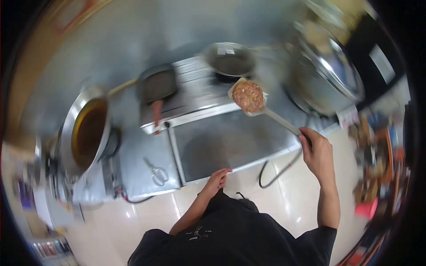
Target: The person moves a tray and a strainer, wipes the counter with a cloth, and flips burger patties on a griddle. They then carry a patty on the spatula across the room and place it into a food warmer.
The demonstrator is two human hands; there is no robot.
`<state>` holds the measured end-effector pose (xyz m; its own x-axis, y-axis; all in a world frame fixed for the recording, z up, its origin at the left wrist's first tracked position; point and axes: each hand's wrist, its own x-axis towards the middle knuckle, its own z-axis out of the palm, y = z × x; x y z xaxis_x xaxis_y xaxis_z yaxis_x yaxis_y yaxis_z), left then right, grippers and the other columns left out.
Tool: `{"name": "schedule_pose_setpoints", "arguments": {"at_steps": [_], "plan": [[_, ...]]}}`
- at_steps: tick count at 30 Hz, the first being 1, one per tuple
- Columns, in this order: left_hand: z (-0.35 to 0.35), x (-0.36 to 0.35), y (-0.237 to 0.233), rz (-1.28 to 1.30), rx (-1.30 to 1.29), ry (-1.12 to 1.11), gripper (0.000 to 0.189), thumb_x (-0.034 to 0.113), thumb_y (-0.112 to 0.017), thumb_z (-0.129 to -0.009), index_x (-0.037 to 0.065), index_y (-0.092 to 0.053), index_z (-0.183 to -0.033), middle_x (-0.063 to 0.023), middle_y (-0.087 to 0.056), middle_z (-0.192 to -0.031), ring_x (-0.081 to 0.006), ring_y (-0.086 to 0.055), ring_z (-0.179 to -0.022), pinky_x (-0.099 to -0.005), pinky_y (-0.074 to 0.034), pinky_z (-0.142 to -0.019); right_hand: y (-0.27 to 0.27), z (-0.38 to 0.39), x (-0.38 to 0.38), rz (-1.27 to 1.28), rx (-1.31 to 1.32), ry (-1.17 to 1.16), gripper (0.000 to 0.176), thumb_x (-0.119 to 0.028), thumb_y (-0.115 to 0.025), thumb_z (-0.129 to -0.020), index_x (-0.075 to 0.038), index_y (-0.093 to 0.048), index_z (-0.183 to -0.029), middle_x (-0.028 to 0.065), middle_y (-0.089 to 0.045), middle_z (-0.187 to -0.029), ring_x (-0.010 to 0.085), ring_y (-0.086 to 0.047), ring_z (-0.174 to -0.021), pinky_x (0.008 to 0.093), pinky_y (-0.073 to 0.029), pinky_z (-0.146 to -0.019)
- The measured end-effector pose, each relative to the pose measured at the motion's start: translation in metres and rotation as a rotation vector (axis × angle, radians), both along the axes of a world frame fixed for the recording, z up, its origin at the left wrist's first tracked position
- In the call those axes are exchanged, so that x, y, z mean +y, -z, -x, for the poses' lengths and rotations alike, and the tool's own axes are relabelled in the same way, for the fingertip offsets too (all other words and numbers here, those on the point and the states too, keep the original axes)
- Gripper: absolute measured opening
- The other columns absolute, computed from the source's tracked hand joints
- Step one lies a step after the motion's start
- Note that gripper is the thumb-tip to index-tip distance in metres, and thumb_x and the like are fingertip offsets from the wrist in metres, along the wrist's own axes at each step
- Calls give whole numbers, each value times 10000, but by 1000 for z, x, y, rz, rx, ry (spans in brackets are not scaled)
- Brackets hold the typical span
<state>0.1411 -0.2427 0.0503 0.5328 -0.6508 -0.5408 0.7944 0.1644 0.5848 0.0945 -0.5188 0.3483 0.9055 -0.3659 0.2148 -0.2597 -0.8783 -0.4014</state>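
Observation:
A long-handled spatula (284, 123) is held out over the counter, its dark handle end in my right hand (317, 153). On its flat blade rests a round, browned patty (248, 96). Just behind the blade stands a round dark pan (230, 61). My left hand (217, 181) is at the counter's front edge with its fingers curled together; whether anything small is in them cannot be made out.
A square pan (159, 84) with a brown handle sits left of the round one. Scissors (158, 174) lie on the counter (133, 155). A large bowl of dark liquid (91, 131) stands far left, a big lidded pot (319, 80) at right.

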Motion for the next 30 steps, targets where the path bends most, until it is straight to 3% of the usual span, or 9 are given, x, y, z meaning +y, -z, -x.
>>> {"name": "schedule_pose_setpoints", "arguments": {"at_steps": [5, 11, 13, 14, 15, 16, 23, 28, 30], "plan": [[70, -110, 12, -104, -135, 492, 214, 250, -497, -949, 85, -602, -1036, 81, -326, -593, -10, -283, -484, -178, -237, -419, -22, 231, -55, -18, 105, 471, 142, -118, -571, -866, -38, -630, -968, 127, -649, -817, 293, -640, -702, 384, -481, -594], [180, -207, 121, -570, -541, 908, 221, 257, -576, -890, 62, -631, -977, 49, -388, -530, -60, -339, -410, -225, -259, -376, -1, 517, -78, 121, 131, 940, 154, -190, -546, -875, -80, -616, -958, 103, -632, -802, 307, -625, -692, 413, -486, -572], [184, -207, 208, -653, -619, 1197, 176, 186, -540, -865, 48, -648, -841, 7, -455, -515, -109, -412, -410, -285, -323, -379, 2, 599, -61, 83, 184, 1155, 151, -201, -544, -876, -81, -610, -941, 92, -616, -763, 299, -621, -684, 415, -476, -554], [196, -200, 214, -539, -1046, 1342, 191, 154, -512, -855, 43, -644, -774, -30, -486, -542, -154, -461, -459, -325, -380, -422, 7, 637, -58, 84, 203, 1241, 146, -200, -547, -874, -83, -609, -935, 89, -610, -753, 297, -620, -684, 413, -474, -549], [189, -207, 256, -456, -1295, 1788, 183, 155, -489, -863, 28, -620, -874, -70, -520, -607, -197, -498, -519, -355, -429, -479, 12, 678, -55, 79, 208, 1336, 148, -201, -549, -873, -84, -610, -939, 89, -613, -758, 296, -619, -685, 413, -472, -550], [185, -205, 252, -458, -1296, 1890, 187, 162, -490, -863, 27, -619, -872, -74, -525, -610, -201, -504, -522, -358, -433, -483, 13, 701, -48, 85, 206, 1410, 149, -202, -551, -872, -85, -611, -942, 88, -616, -763, 295, -619, -686, 413, -471, -552], [343, -392, 226, -673, -1019, 1947, 221, 208, -498, -861, 19, -614, -860, -107, -560, -628, -225, -546, -539, -377, -463, -514, 34, 901, -36, -32, 127, 1908, 159, -187, -576, -850, -81, -636, -953, 107, -640, -787, 307, -624, -710, 412, -475, -624], [522, -617, 262, -467, -1301, 2133, 251, 241, -504, -861, 14, -610, -851, -131, -585, -641, -243, -575, -551, -391, -485, -535, 32, 1038, -55, -127, 9, 2221, 202, -179, -587, -835, -35, -647, -964, 168, -648, -777, 331, -630, -733, 393, -479, -663], [616, -721, 276, 115, -1866, 2260, 263, 254, -506, -860, 12, -608, -847, -140, -595, -646, -250, -587, -556, -396, -494, -544, 32, 1089, -57, -160, 51, 2330, 201, -181, -586, -838, -37, -648, -965, 171, -650, -785, 330, -631, -734, 396, -479, -665]]}}
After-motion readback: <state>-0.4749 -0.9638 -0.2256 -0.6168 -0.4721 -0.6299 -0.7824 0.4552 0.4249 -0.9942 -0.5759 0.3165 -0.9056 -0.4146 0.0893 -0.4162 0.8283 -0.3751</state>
